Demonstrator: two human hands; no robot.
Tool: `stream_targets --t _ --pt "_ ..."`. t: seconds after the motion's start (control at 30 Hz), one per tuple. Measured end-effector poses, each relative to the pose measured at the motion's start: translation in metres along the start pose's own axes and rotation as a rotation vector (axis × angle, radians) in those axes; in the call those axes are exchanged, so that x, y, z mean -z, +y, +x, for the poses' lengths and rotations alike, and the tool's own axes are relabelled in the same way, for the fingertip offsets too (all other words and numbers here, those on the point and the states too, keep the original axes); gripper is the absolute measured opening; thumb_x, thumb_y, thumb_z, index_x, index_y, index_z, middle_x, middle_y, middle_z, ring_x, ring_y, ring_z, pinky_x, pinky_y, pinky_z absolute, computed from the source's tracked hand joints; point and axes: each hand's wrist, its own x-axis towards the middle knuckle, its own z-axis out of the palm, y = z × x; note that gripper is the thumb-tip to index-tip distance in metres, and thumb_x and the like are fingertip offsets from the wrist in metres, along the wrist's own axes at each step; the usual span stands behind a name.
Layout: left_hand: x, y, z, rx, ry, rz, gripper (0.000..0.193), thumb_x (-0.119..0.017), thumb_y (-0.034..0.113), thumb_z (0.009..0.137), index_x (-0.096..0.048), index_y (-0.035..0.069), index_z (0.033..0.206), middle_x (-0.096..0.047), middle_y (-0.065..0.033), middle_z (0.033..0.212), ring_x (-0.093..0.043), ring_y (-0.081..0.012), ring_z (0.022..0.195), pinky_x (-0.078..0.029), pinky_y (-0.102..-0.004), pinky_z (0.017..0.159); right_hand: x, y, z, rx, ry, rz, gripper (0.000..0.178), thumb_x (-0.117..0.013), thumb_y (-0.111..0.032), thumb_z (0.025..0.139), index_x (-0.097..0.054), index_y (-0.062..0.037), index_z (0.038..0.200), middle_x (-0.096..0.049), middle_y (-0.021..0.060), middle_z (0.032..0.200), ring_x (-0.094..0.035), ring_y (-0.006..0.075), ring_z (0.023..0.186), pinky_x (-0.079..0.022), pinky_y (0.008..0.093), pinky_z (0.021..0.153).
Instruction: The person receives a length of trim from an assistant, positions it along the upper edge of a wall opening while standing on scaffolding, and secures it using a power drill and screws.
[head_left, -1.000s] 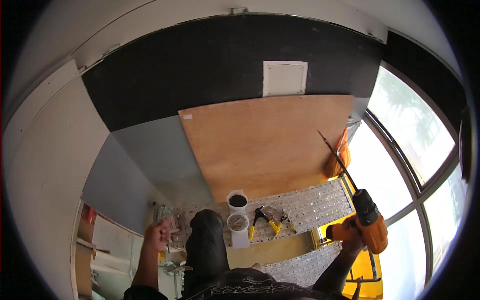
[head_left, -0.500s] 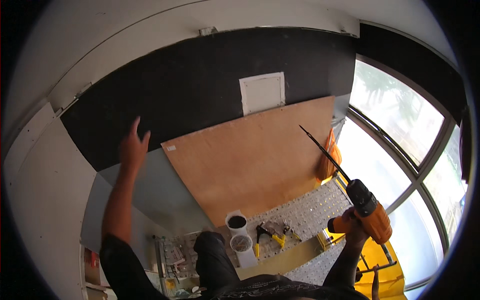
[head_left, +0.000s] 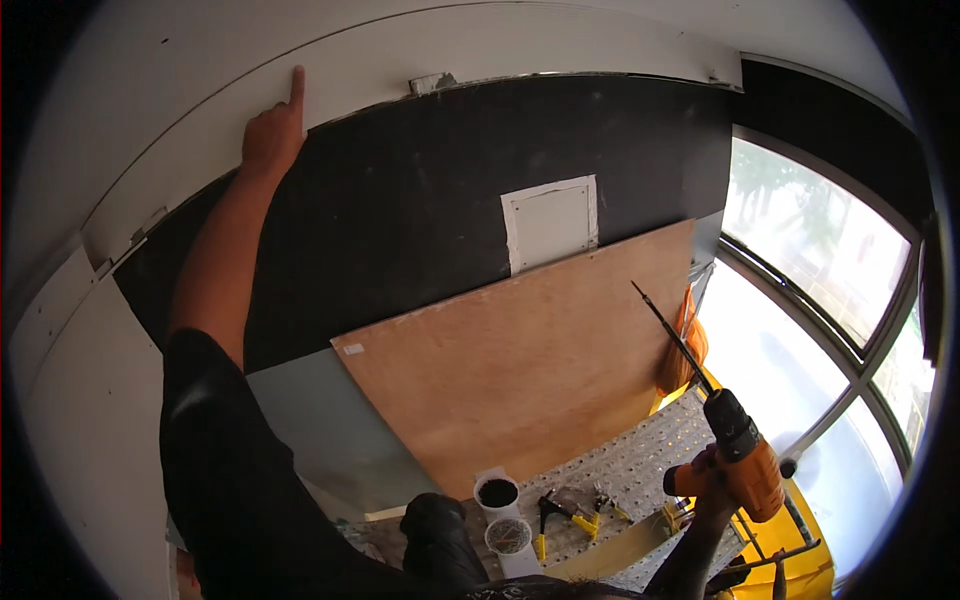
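My left hand (head_left: 275,138) is raised at the upper left with nothing in it. Its index finger is stretched out against or just before the white panel (head_left: 365,70) above the black wall; contact cannot be told. The other fingers are partly curled. At the lower right my right hand (head_left: 712,478) is wrapped round the handle of an orange and black cordless drill (head_left: 755,468). A long dark bit (head_left: 665,328) runs from the drill's chuck up and to the left, its tip in front of a plywood sheet (head_left: 520,350).
The plywood leans on the black wall (head_left: 400,200). White tubs (head_left: 498,492) and yellow-handled tools (head_left: 568,515) lie on a perforated metal platform (head_left: 640,450) below. An orange bag (head_left: 685,345) hangs near the window (head_left: 790,240). A white access panel (head_left: 552,222) is in the wall.
My left hand has risen from the black wall's lower left to the white panel above. My view has tilted upward. The drill stays in my right hand.
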Motion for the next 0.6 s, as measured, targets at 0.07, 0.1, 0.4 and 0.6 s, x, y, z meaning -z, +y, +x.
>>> stream_targets --t 0.07,0.1,0.4,0.6 --pt "-0.004 -0.005 0.003 -0.029 0.001 -0.041 0.098 -0.075 0.024 0.079 -0.012 0.013 0.153 -0.068 -0.0141 0.082 -0.068 -0.0269 0.073 -0.057 -0.0374 0.065 -0.023 -0.003 0.016 -0.046 -0.027 0.115 0.044 -0.062 -0.038 0.091 -0.053 -0.0025 0.115 -0.060 0.0090 0.095 -0.061 0.0196 0.076 -0.051 0.0328 0.066" --pt "-0.005 -0.005 0.005 -0.053 0.009 -0.093 0.099 -0.075 0.021 0.078 -0.012 0.014 0.154 -0.068 -0.0144 0.082 -0.068 -0.0274 0.075 -0.057 -0.0380 0.067 -0.033 -0.005 0.021 -0.080 -0.051 0.224 0.045 -0.062 -0.039 0.091 -0.053 -0.0023 0.116 -0.060 0.0085 0.095 -0.061 0.0199 0.076 -0.051 0.0332 0.066" --pt "-0.005 -0.008 0.010 -0.012 -0.034 -0.245 0.107 -0.075 0.011 0.076 -0.004 0.021 0.155 -0.068 -0.0159 0.086 -0.068 -0.0325 0.079 -0.056 -0.0408 0.073 -0.061 0.010 0.058 0.246 -0.065 -0.340 0.036 -0.063 -0.033 0.091 -0.055 -0.0026 0.108 -0.056 0.0054 0.078 -0.056 0.0163 0.069 -0.046 0.0304 0.062" --pt "0.010 -0.004 0.009 -0.007 -0.078 -0.257 0.107 -0.075 0.009 0.075 -0.004 0.022 0.155 -0.067 -0.0164 0.087 -0.068 -0.0319 0.079 -0.056 -0.0403 0.074 -0.117 -0.040 0.099 0.467 0.044 -0.491 0.028 -0.062 -0.019 0.092 -0.055 -0.0002 0.111 -0.062 0.0074 0.089 -0.060 0.0149 0.075 -0.050 0.0307 0.069"
